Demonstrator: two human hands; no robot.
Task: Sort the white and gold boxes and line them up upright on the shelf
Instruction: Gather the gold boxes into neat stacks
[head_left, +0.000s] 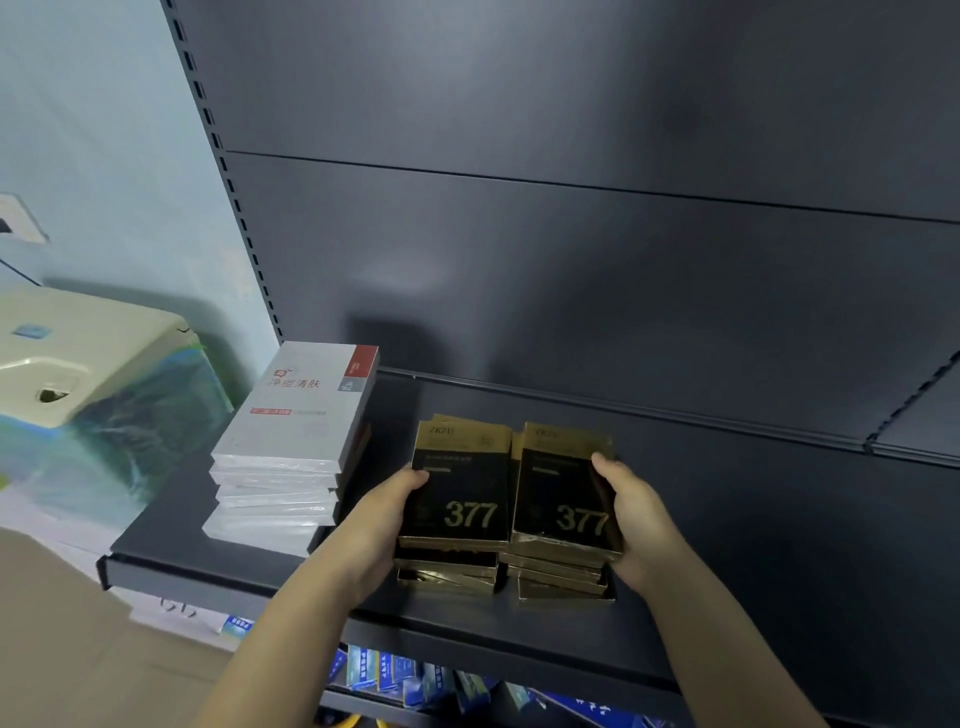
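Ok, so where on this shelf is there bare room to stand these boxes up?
Most room is on the shelf right of the right gold stack, past the right hand. A bare strip also runs behind both gold stacks along the back panel. It is crowded between the white stack and the left gold stack, where the left hand sits.

The shelf (727, 519) looks like dark painted metal, smooth and matt. Near its front edge the gold boxes (566, 499) gleam, black-and-gold card under glossy film. At its left edge the white boxes (296, 415) are smooth card, clear-wrapped and faintly shiny.
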